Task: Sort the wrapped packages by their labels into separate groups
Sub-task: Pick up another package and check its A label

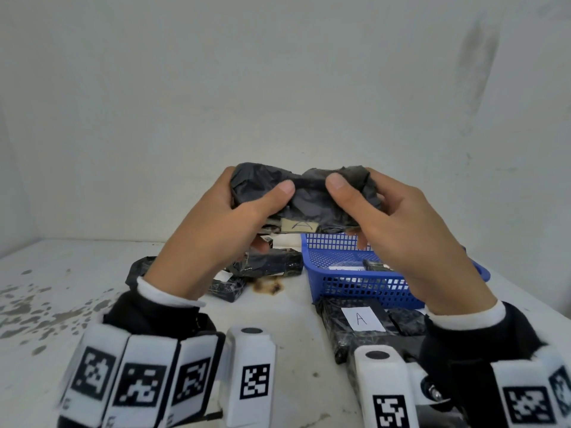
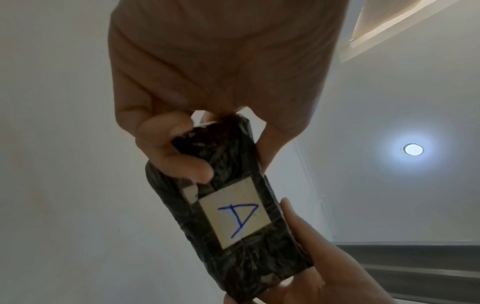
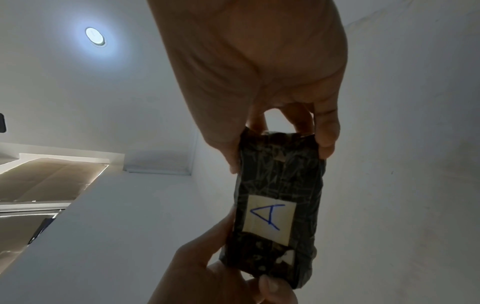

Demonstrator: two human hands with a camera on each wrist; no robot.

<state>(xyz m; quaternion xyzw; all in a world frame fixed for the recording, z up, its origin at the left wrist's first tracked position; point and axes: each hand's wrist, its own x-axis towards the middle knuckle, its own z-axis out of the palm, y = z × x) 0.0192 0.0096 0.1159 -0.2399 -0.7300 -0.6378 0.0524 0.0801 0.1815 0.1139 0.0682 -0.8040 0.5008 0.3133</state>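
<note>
Up above the tabletop [image 1: 293, 310], both hands grip one crinkled, black plastic-wrapped package [image 1: 304, 196] with a paper "A" label [image 1: 299, 225]: left hand [image 1: 216, 230] and right hand [image 1: 411, 230] curl around opposite ends, thumbs on top. Behind sits a blue mesh basket [image 1: 355, 287].

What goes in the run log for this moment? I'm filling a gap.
step: label check | held: black plastic-wrapped package, label A | left hand: grips one end | right hand: grips other end | position: raised above blue plastic basket
</note>
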